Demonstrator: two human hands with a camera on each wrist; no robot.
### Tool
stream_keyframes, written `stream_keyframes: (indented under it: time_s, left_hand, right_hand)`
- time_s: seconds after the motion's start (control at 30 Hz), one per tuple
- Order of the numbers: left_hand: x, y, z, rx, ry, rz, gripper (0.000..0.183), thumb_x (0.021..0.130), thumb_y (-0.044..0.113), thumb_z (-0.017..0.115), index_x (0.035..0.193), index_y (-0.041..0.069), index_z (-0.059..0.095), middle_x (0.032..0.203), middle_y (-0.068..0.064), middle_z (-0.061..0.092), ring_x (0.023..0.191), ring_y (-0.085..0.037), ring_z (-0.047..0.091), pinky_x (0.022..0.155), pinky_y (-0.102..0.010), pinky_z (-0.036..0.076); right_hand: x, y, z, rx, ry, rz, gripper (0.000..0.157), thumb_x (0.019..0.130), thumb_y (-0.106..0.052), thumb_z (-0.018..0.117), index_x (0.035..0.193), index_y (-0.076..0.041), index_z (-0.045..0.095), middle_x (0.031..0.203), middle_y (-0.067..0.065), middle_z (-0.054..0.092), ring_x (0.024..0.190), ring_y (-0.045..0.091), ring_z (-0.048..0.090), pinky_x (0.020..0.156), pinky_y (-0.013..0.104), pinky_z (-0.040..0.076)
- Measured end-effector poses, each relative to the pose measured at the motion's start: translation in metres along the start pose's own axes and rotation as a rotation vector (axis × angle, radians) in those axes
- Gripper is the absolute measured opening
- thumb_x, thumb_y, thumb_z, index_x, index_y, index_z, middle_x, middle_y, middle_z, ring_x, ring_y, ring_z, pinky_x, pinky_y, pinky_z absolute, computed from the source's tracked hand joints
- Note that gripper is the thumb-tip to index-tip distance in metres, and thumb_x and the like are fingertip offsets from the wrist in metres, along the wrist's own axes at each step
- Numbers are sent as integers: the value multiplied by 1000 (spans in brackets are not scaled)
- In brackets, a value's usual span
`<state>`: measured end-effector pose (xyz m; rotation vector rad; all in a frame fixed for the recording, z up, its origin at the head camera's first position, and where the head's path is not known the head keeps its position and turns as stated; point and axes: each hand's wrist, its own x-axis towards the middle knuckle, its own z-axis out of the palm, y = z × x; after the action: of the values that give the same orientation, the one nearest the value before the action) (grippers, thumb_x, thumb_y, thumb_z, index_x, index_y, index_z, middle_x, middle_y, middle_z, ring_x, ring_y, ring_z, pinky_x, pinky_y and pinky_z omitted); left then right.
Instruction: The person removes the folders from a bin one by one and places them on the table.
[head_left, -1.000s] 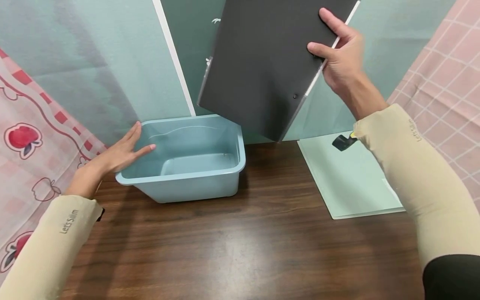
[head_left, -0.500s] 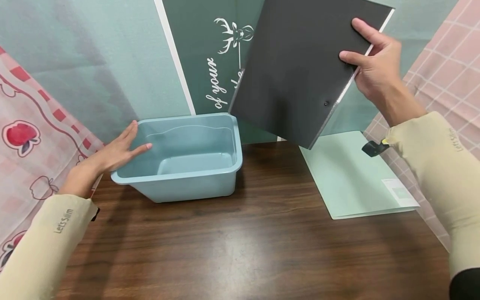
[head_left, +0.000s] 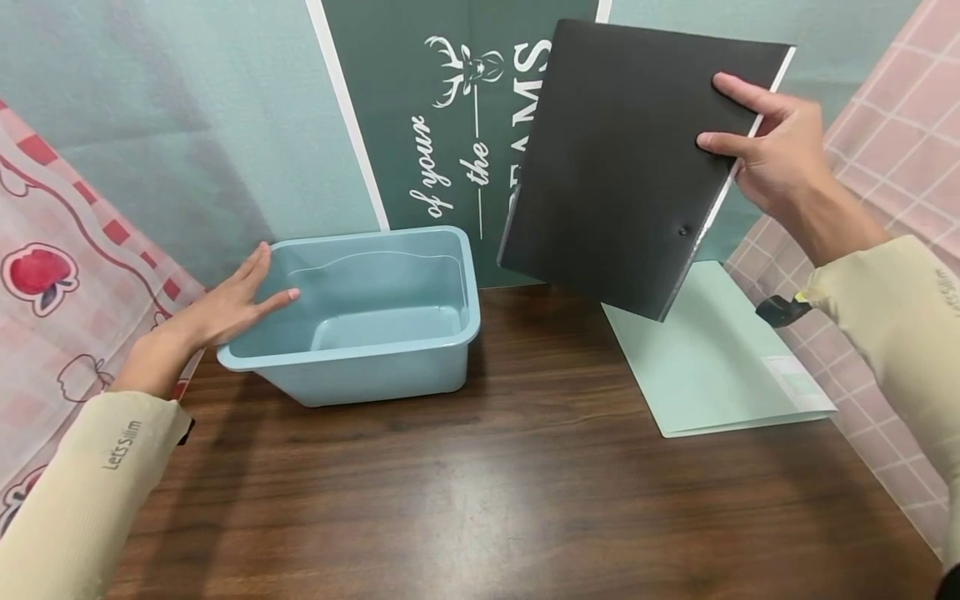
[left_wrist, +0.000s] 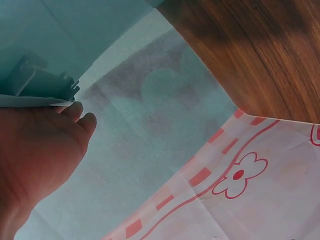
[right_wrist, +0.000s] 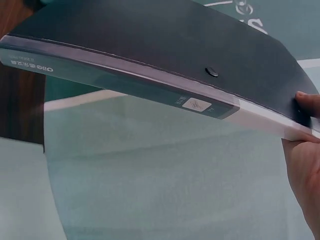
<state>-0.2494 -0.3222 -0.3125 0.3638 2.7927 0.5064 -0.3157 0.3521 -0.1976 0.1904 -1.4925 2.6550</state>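
Observation:
My right hand (head_left: 787,150) grips a black binder (head_left: 630,167) by its white-edged spine, thumb and a finger lying across the dark cover. The binder is held up at a tilt, its lower corner overlapping a pale green folder (head_left: 705,367) in the head view. In the right wrist view the spine (right_wrist: 125,75) shows printed lettering and a small white label. A light blue plastic basin (head_left: 375,371) stands on the table at left, with nothing inside. My left hand (head_left: 217,308) rests on its left rim, fingers straight and thumb reaching over the inside.
The dark wood table (head_left: 487,500) runs up to a teal and green cloth backdrop (head_left: 435,125). An apple-print cloth (head_left: 82,275) hangs at left, a pink checked one (head_left: 892,167) at right. The pale green folder lies flat near the right side.
My right hand has carried the binder rightward and down, away from above the basin, uncovering more backdrop lettering. My left hand stays on the basin's rim.

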Motion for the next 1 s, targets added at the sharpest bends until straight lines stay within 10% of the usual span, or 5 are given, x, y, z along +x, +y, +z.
stream_keyframes:
  time_s: [0.37,0.57,0.77,1.0]
  left_hand:
    - [-4,8,5,53,22,-11,103,108,63,43,164,6,-22,172,-11,-30,160,-40,-19,127,-67,-2]
    - [-6,10,7,83,25,-17,103,108,63,42,164,4,-22,172,-14,-29,160,-43,-17,127,-65,-3]
    - [-7,12,6,92,25,-20,104,108,63,43,164,3,-21,172,-16,-28,160,-46,-15,127,-66,-2]
    - [-7,12,6,101,22,-19,103,108,63,43,164,4,-21,172,-17,-28,159,-47,-15,128,-65,-3]
  right_hand:
    - [-1,3,-20,-177,-28,42,78,76,40,65,140,-4,69,149,4,62,111,15,75,84,30,62]
    - [-5,13,-28,-351,-37,68,76,77,31,74,140,-11,71,127,1,75,99,9,76,52,12,46]
    - [-6,25,-35,-320,-88,103,73,80,32,71,141,-9,70,129,3,74,102,14,78,80,28,63]
    - [-5,38,-39,-261,-153,138,69,83,35,64,139,-5,70,122,6,77,103,19,78,78,33,64]
